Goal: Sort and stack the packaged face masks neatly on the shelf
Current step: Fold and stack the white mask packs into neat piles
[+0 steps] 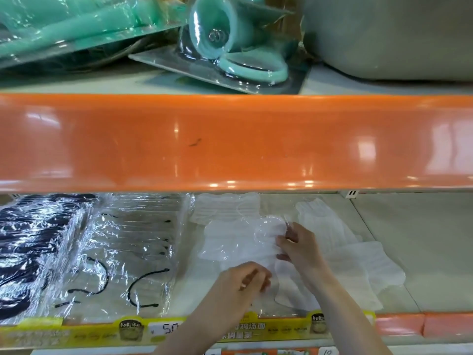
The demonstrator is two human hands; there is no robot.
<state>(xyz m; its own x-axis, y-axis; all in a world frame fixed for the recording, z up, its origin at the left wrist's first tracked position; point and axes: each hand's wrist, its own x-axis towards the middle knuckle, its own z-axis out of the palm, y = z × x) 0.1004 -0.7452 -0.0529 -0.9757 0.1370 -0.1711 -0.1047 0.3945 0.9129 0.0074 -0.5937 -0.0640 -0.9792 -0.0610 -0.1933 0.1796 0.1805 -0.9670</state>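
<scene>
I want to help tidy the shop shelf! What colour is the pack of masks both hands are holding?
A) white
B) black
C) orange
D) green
A: the left hand and right hand both grip the white mask pack; the black masks lie untouched, further left.

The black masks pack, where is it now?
In the head view, the black masks pack lies far left on the lower shelf, beside the clear pack with black ear loops.

Bright overhead light; glare streaks on orange shelf edge [230,142] and plastic wrap [122,242]. Soft focus overall, wide-angle bending at edges, faint shadows.
</scene>
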